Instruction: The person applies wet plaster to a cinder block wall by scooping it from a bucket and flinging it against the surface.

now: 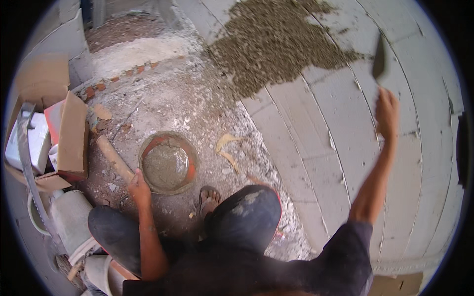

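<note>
My right hand is closed round the handle of a trowel. Its dark blade points up in front of the grey block wall, to the right of a rough patch of wet mortar. Down at the left, my left hand grips the near end of a tan, rounded wooden piece; whether this is a float or a stick I cannot tell. Just right of it sits a round orange bucket, coated with mortar and holding wet grey mortar.
An open cardboard box with white and red things in it stands at the left, beside a long metal straightedge. Pale buckets lie near my left knee. Rubble and a dry curled leaf litter the dirt ground.
</note>
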Motion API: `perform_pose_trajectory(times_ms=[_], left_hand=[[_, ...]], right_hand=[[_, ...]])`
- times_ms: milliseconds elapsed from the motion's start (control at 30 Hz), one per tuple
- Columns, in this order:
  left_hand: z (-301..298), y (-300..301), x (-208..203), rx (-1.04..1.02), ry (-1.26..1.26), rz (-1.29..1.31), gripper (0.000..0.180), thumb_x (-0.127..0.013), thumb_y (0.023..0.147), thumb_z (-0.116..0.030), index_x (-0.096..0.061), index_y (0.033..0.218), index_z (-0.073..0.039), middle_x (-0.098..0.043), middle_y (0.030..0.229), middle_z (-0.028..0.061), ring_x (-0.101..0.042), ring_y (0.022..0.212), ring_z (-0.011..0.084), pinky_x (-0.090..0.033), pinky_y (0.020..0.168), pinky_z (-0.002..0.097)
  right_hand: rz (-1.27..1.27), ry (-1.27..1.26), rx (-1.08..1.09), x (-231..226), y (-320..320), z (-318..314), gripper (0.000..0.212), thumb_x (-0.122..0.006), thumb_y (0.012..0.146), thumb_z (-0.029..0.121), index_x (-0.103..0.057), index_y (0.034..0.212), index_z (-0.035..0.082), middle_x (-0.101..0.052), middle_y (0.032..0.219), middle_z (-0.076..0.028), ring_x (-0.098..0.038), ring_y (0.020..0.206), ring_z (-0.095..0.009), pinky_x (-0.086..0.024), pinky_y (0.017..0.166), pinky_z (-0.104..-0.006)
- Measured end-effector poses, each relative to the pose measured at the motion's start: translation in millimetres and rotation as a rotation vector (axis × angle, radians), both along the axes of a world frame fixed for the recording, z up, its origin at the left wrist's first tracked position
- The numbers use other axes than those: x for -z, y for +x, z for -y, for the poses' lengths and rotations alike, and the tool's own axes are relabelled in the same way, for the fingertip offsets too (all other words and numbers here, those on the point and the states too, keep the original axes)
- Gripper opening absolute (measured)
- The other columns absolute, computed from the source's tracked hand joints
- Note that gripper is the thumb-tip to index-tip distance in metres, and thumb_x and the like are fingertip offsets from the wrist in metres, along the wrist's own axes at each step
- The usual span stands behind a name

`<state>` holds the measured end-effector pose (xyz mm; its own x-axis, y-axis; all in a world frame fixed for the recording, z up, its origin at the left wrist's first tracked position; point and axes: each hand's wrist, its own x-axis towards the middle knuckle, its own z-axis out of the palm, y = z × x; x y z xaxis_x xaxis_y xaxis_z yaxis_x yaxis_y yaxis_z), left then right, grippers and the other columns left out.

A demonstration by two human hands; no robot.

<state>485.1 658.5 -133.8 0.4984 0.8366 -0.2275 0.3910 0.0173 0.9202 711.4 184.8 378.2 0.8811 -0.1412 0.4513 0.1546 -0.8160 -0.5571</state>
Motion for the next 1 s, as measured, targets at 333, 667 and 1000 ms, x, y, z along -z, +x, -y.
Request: perform_pose_trajectory(times_ms=[333, 667, 1000], left_hand=[[5, 8, -52, 0.203, -0.043, -0.075, 0.047, -0.055, 0.098, -0.039, -0.070, 0.107, 0.005, -0.072, 0.093, 0.0240, -0.070, 0.086, 0.0253, -0.051, 0.080, 0.0361], [18, 7, -56, 0.158, 0.034, 0.060, 0.050, -0.057, 0.098, -0.041, -0.072, 0.100, 0.006, -0.072, 0.079, 0.0161, -0.066, 0.076, 0.0184, -0.050, 0.074, 0.0350], [25, 19, -57, 0.199, 0.059, -0.003, 0.048, -0.058, 0.097, -0.039, -0.070, 0.100, 0.007, -0.066, 0.078, 0.0303, -0.068, 0.073, 0.0414, -0.051, 0.070, 0.0446]], right_hand=[[-0.341, -0.575, -0.578, 191, -69, -116, 0.027, -0.065, 0.091, 0.018, -0.061, 0.111, 0.001, -0.062, 0.080, -0.018, -0.063, 0.070, -0.030, -0.048, 0.066, -0.0402], [0.022, -1.141, -1.176, 383, -64, -243, 0.021, -0.056, 0.087, 0.007, -0.057, 0.107, 0.006, -0.067, 0.093, -0.008, -0.070, 0.081, -0.028, -0.059, 0.063, -0.0384], [-0.576, -0.997, -1.010, 420, -79, -248, 0.020, -0.060, 0.091, 0.022, -0.064, 0.102, 0.005, -0.069, 0.081, -0.019, -0.070, 0.079, -0.035, -0.056, 0.066, -0.0469]])
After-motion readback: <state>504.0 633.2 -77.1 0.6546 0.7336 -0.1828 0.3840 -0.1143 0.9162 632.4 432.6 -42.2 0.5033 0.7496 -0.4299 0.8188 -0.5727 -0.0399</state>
